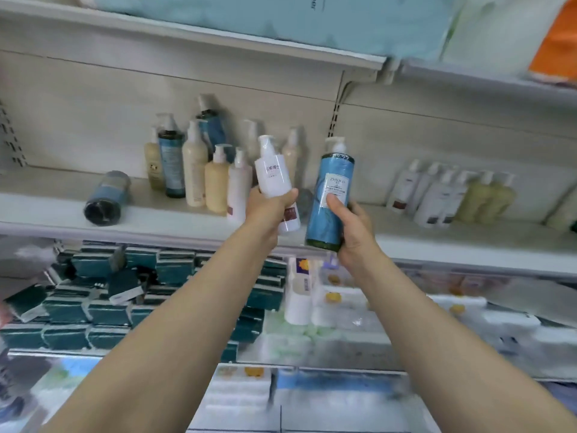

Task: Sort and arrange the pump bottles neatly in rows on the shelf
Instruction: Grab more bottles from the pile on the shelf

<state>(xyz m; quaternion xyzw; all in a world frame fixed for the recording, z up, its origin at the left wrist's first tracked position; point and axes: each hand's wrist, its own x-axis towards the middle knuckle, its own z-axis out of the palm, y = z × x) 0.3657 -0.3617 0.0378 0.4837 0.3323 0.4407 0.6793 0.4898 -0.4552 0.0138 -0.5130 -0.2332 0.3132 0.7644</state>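
Head view: I've got two btls up in front of the white metal shelf point(187, 225), one per hand. My left hand point(268, 210) is wrapped round the small white plastic pump bottle point(274, 179), thumb across its front, btl tilted a bit left. My right hand point(354, 232) grips the tall blue plastic pump bottle point(331, 198) low on its body, thumb on the label, roughly upright. Both are off the shelf, just near of its front edge.

Step in hand, I reckon: sorting by kind, w/ placing not yet done. Next move calls for setting each one upright beside its like. White ones stand in the tidy row far right point(437, 198); blue ones are in the mixed cluster of cream, white and blue pump bottles point(199, 170) to the left, where one blue btl leans at the back. A blue bottle lying on its side point(106, 198) far left needs standing up too.

Writing: blue label reads "ZHIOL" plus maybe one more letter; rest too small. White label has printed characters, too blurred to read.
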